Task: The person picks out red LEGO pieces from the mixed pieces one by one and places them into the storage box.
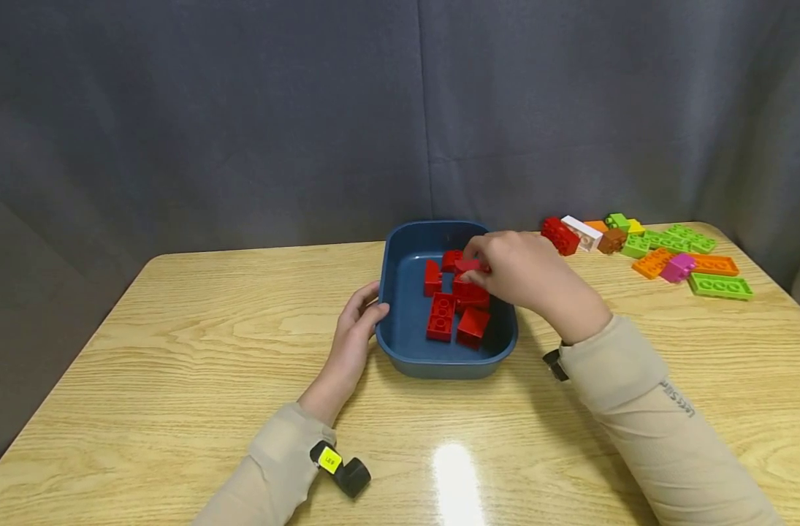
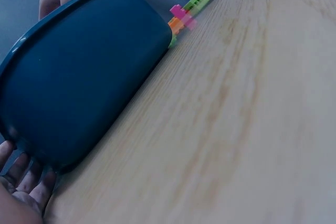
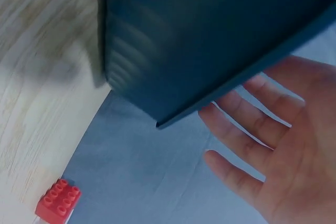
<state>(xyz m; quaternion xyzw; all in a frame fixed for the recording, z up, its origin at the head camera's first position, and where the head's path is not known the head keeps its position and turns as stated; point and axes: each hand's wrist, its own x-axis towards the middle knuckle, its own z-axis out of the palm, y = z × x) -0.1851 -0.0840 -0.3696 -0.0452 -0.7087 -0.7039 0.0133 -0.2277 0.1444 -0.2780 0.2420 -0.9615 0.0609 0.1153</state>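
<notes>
A dark blue plastic bin (image 1: 400, 347) stands on the table with several red toy building bricks (image 1: 441, 317) inside. At its left side my left hand (image 1: 355, 329) holds the bin, the thumb at the rim and the fingers along the outer wall. My right hand (image 1: 521, 272) reaches over the right rim into the bin. Its thumb and index finger pinch a red brick (image 1: 467, 267) above the others. In the right wrist view, the fingers (image 3: 244, 114) cross the rim and the wall hides their tips and the brick.
At the table's back right lie several loose bricks: a red brick (image 1: 560, 236), a white brick (image 1: 581, 233), a brown brick (image 1: 613, 240), a magenta brick (image 1: 678, 268), an orange brick (image 1: 715, 264) and a green brick (image 1: 722, 286). A dark curtain (image 1: 294, 131) hangs behind the table.
</notes>
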